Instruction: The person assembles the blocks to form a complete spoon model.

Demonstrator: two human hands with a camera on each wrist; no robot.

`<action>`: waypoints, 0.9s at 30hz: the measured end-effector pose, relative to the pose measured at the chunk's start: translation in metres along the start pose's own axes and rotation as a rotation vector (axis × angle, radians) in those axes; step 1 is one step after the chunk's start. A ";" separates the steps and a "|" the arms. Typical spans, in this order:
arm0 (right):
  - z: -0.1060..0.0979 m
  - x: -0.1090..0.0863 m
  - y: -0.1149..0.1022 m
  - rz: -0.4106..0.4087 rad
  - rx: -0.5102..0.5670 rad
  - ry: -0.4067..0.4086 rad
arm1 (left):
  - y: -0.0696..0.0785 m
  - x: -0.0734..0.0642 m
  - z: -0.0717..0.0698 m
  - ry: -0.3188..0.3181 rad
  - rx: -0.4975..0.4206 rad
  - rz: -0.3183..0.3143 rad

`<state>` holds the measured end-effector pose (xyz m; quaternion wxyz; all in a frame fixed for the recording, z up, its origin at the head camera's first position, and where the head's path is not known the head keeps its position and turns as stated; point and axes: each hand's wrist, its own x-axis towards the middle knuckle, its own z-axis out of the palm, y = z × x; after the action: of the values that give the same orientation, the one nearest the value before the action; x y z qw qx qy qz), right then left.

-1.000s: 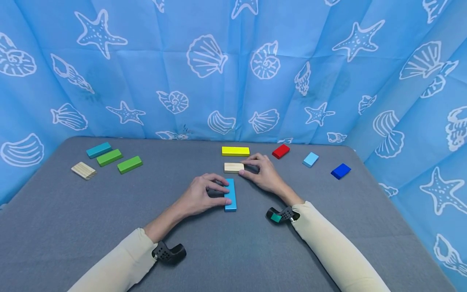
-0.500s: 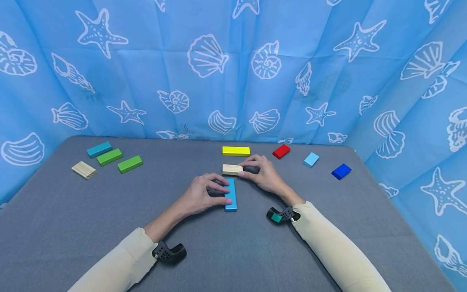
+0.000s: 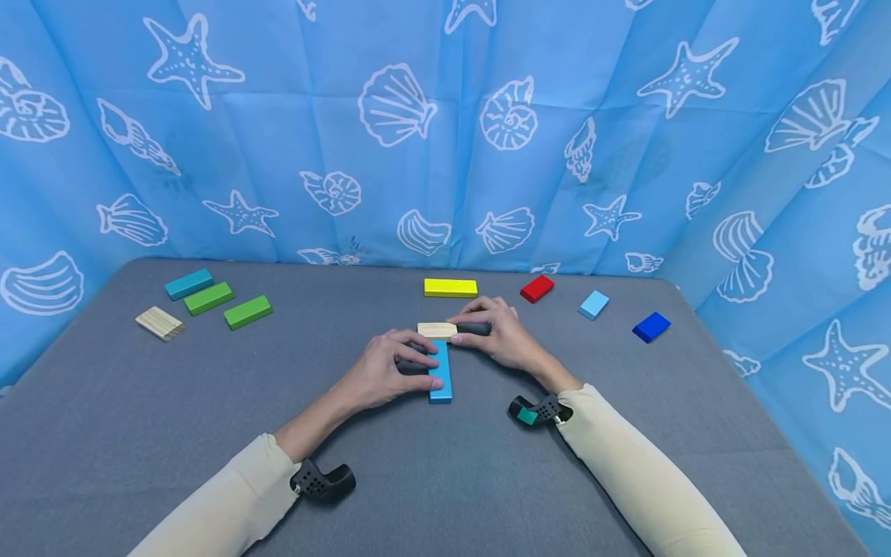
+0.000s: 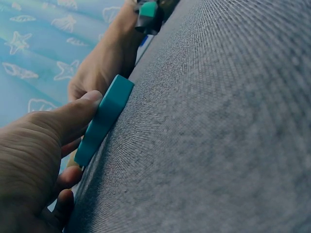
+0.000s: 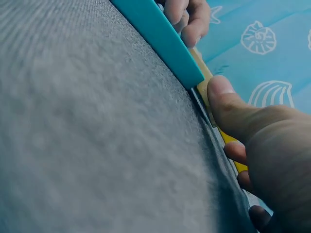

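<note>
In the head view a long light blue block (image 3: 442, 370) lies flat on the grey cloth, pointing away from me. My left hand (image 3: 376, 375) holds it from the left, thumb near its front end and fingertips farther back; the left wrist view shows the thumb on the block (image 4: 104, 121). My right hand (image 3: 497, 334) pinches a plain wooden block (image 3: 435, 330) by its right end, thumb in front and fingers behind. This block lies crosswise right at the blue block's far end. The right wrist view shows the wooden block (image 5: 204, 80) partly hidden behind blue block and thumb.
Beyond the hands lies a yellow block (image 3: 450, 288). To the right are red (image 3: 537, 288), small light blue (image 3: 594, 305) and dark blue (image 3: 651, 327) blocks. At left lie a teal block (image 3: 189, 285), two green blocks (image 3: 209, 299) and a striped wooden piece (image 3: 159, 323). A curtain (image 3: 313, 139) hangs behind.
The right hand has drawn the wooden block nearer and slightly left, up to the far end of the blue block. The left hand and the blue block have stayed put.
</note>
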<state>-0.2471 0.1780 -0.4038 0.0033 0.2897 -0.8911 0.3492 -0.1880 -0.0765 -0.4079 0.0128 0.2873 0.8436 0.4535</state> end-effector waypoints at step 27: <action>0.001 -0.001 -0.002 0.017 -0.033 -0.014 | 0.003 -0.001 0.000 0.023 0.156 -0.072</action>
<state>-0.2452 0.1766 -0.4036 -0.0013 0.2845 -0.8992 0.3323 -0.1854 -0.0759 -0.4057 -0.0032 0.2517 0.8861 0.3892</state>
